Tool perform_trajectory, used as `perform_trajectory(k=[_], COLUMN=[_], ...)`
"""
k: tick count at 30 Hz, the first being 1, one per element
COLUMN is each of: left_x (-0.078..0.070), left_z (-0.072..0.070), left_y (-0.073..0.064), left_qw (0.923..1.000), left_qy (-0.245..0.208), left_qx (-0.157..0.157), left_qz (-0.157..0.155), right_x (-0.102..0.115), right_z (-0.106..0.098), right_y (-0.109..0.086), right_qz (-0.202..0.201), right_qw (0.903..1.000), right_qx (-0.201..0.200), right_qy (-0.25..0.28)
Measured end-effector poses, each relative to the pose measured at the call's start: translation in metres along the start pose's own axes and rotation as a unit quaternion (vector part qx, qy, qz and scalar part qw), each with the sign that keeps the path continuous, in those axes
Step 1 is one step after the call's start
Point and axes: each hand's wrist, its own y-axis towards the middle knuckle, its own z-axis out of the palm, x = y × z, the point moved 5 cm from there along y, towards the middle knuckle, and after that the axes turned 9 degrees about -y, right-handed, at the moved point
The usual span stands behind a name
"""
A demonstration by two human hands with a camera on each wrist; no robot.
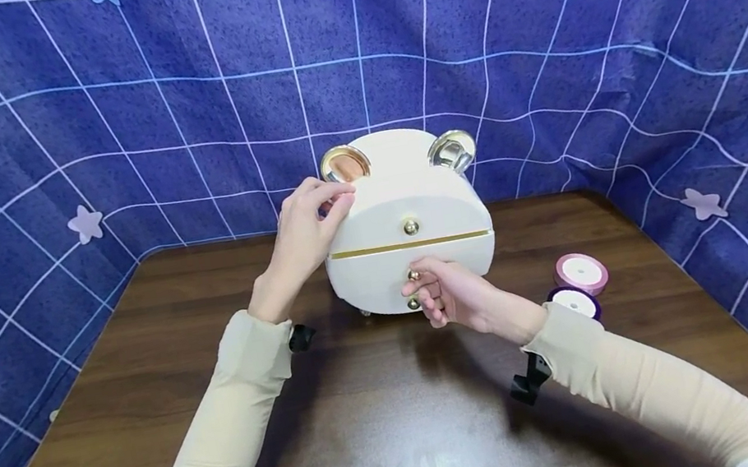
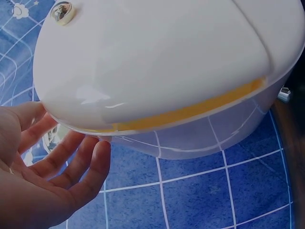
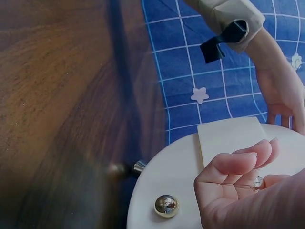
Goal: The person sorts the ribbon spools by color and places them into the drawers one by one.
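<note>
A white bear-eared storage box (image 1: 433, 185) with gold knobs and round metallic ears stands at the back of the table. My left hand (image 1: 308, 224) holds its upper left edge beside the gold ear (image 1: 344, 163). In the left wrist view, those fingers (image 2: 90, 162) curve about the rim. At the lower front, my right hand (image 1: 456, 294) pinches a gold knob (image 3: 258, 183), mostly covered by the fingers in the right wrist view. A flat, square-edged white panel (image 3: 226, 136) shows behind that hand. Another gold knob (image 1: 411, 227) sits on the upper front.
Two ribbon spools, one pink (image 1: 595, 278) and one dark purple (image 1: 595, 315), lie right of the box, close to my right forearm. A blue gridded cloth (image 1: 230, 100) with stars hangs behind and beside the brown wooden table (image 1: 157, 322).
</note>
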Motion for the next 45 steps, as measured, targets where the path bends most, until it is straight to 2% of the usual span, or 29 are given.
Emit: perform_trajectory(k=[39, 45], left_x=[0.000, 0.001], left_z=[0.000, 0.001], left_y=[0.001, 0.000], left_qw=[1.0000, 1.0000], left_qy=[-0.001, 0.002], left_qx=[0.003, 0.006], left_qz=[0.008, 0.001], right_x=[-0.014, -0.015], right_z=[0.011, 0.013], right_y=[-0.034, -0.038], right_qz=[0.008, 0.004], right_qw=[0.9994, 0.9992], right_qx=[0.016, 0.022], right_qy=[-0.030, -0.032])
